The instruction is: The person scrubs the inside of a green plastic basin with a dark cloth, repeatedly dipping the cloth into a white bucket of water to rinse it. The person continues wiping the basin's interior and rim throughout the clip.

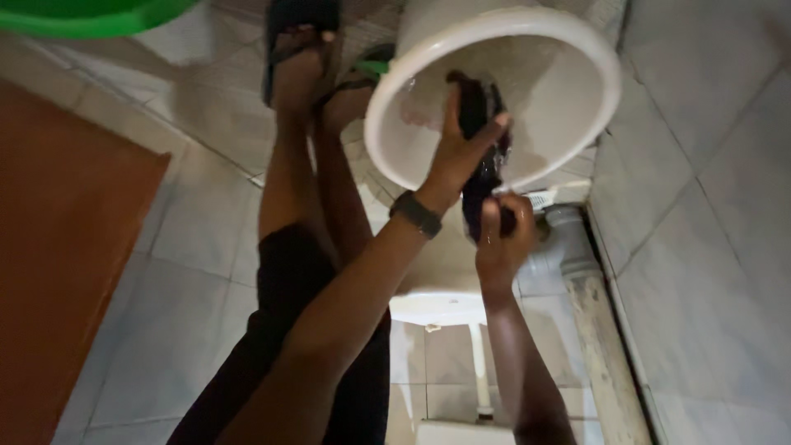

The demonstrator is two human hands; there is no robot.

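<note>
Now, looking down from the head camera, we see both of our hands wringing a dark wet cloth [482, 177] over a round white plastic bucket [568, 49]. Our left hand [461, 148] is closed on the top part of the cloth, and our right hand [498, 239] is clenched around the bottom part. The cloth is stretched tight between them, right at the open mouth of the bucket. We think it is held there so the drips fall into the bucket and not onto the pale tiled floor [189, 239]. A dark band [416, 213] sits on our left wrist. Our legs stretch out ahead, and our feet wear dark sandals [297, 37]. A green plastic basin [91, 16] peeks in at the top corner. A brown wooden door [58, 264] stands at one side, and a white plastic stool [441, 309] is under our arms.
</note>
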